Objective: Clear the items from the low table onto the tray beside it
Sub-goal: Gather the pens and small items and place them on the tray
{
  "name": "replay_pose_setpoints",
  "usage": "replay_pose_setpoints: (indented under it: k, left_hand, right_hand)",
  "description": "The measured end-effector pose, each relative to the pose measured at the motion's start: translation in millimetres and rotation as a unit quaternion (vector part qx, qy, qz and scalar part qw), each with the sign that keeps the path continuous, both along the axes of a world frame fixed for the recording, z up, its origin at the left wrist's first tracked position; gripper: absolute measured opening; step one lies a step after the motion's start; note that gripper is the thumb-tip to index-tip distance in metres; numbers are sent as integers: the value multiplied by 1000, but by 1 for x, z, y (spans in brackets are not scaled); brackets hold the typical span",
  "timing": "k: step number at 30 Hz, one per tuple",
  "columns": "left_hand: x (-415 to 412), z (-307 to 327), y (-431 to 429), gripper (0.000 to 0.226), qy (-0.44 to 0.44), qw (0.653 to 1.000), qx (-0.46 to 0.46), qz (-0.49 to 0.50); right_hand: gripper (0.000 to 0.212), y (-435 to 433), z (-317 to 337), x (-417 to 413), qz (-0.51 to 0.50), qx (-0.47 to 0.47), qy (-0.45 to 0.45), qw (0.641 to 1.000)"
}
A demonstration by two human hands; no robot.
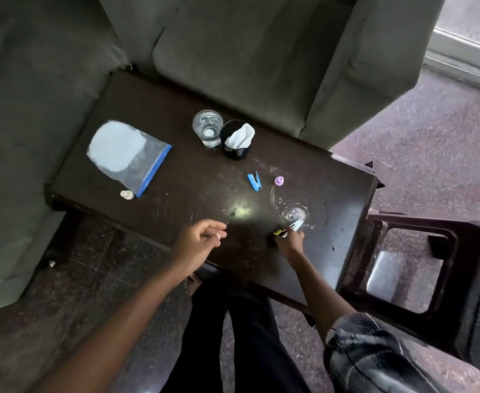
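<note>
Two hands at the dark table (pixel 176 171): right hand (pixel 290 241) pinches a small silver tool (pixel 297 224) whose length points away and rightward; left hand (pixel 202 236) loosely curled, empty.

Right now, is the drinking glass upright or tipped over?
Upright: the glass stands on its base on the low table, round rim facing up, beside the black holder.
</note>
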State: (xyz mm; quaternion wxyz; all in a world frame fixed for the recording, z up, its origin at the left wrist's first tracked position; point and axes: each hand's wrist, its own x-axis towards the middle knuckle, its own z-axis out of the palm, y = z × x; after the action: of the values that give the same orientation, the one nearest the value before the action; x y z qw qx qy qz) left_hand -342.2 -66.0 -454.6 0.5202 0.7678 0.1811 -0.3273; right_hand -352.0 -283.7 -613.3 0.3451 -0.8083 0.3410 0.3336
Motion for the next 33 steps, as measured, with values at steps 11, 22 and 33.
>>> replay_pose_setpoints:
  k: [11, 22, 33]
  left_hand:
    - [36, -4, 5, 26, 176, 947, -146, 224]
    - [59, -13, 28, 12, 142, 944, -133, 267]
    - [45, -8, 35, 12, 106, 934, -127, 315]
  right_hand:
    - [39, 109, 142, 8, 215, 285, -249, 901]
    - [20, 66, 36, 130, 100, -3, -124, 987]
    - [47, 68, -30, 114, 293, -121, -128, 940]
